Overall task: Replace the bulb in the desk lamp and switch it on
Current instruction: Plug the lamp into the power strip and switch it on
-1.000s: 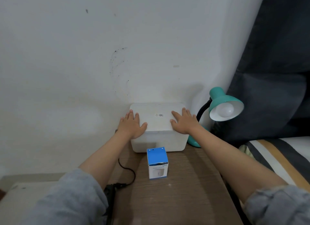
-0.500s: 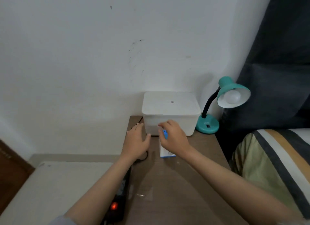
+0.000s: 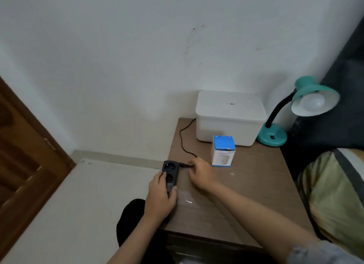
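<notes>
Head view looks down on a brown wooden bedside table (image 3: pixel 246 181) set against a white wall (image 3: pixel 118 57). I see my left hand (image 3: pixel 160 196) curled round a black power strip (image 3: pixel 170 176) at the table's left edge, thumb on its right side and fingers wrapped over the left, with two round sockets showing above the hand. My right hand (image 3: pixel 202 175) sits just to the right of the strip, fingers bent and pinching a black plug (image 3: pixel 184 165) whose tip points at the strip's side; I cannot tell whether the plug touches the strip. From the plug a thin black cord (image 3: pixel 182 139) curves back over the tabletop toward the rear, passing behind a white lidded box (image 3: pixel 230 118) that stands against the wall. Just in front of that box stands a small blue and white bulb carton (image 3: pixel 223 151), upright and closed. To the right of the box, at the table's far right corner, is the teal desk lamp (image 3: pixel 273 136), its black gooseneck arching up to a teal shade that faces me, with a white bulb (image 3: pixel 312 102) seated in the shade and unlit. A striped cushion (image 3: pixel 334 195) lies right of the table, a wooden door (image 3: pixel 25 155) at far left.
</notes>
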`<action>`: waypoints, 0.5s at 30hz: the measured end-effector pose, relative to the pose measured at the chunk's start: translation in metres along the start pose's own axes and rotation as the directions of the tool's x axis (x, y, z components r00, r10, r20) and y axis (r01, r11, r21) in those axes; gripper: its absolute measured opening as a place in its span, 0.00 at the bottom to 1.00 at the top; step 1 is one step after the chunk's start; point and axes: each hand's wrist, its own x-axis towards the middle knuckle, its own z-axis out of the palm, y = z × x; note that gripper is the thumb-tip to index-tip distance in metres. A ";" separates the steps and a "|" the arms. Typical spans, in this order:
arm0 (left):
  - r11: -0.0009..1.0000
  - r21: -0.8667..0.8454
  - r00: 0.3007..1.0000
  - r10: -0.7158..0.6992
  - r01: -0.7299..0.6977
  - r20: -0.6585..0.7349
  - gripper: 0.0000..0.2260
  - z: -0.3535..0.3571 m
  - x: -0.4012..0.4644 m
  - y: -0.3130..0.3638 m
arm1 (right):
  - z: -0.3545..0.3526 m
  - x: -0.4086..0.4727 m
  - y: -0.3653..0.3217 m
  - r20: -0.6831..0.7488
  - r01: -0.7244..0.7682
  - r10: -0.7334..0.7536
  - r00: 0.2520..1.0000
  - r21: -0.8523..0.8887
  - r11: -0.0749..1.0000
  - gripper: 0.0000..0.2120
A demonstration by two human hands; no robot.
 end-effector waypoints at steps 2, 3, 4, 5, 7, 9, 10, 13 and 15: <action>1.000 -0.006 1.000 -0.003 0.003 -0.007 0.27 0.001 0.000 0.000 | 0.005 0.005 0.001 0.038 -0.027 0.028 0.999 -0.038 0.999 0.15; 1.000 -0.012 1.000 -0.006 0.006 -0.013 0.27 0.001 0.000 0.000 | 0.009 0.007 0.002 0.041 -0.037 0.039 0.998 -0.051 0.998 0.15; 1.000 -0.021 1.000 -0.010 0.010 -0.018 0.27 0.001 0.000 0.000 | 0.011 0.008 0.002 0.027 -0.047 0.049 0.998 -0.055 0.997 0.14; 0.999 -0.030 1.000 -0.012 0.012 -0.024 0.26 0.002 -0.001 0.000 | 0.012 0.010 0.003 0.008 -0.060 0.061 0.998 -0.053 0.997 0.12; 0.999 -0.037 0.999 -0.010 0.008 -0.037 0.26 0.003 -0.001 -0.001 | 0.013 0.013 0.004 -0.022 -0.075 0.074 0.997 -0.045 0.996 0.10; 0.999 -0.033 0.999 -0.004 0.003 -0.045 0.26 0.004 -0.001 -0.002 | 0.013 0.014 0.006 -0.034 -0.064 0.063 0.997 -0.040 0.997 0.09; 1.000 -0.030 0.999 -0.001 0.000 -0.047 0.26 0.005 -0.001 -0.003 | 0.013 0.013 0.007 -0.045 -0.048 0.046 0.998 -0.039 0.998 0.09; 1.000 -0.027 0.999 0.003 -0.005 -0.052 0.27 0.007 -0.001 -0.003 | 0.010 0.010 0.010 -0.104 -0.002 0.002 0.995 -0.006 1.000 0.05; 1.000 -0.027 0.998 0.006 -0.008 -0.055 0.27 0.008 0.000 -0.003 | 0.004 0.008 0.010 -0.133 0.023 -0.021 0.991 0.019 1.000 0.03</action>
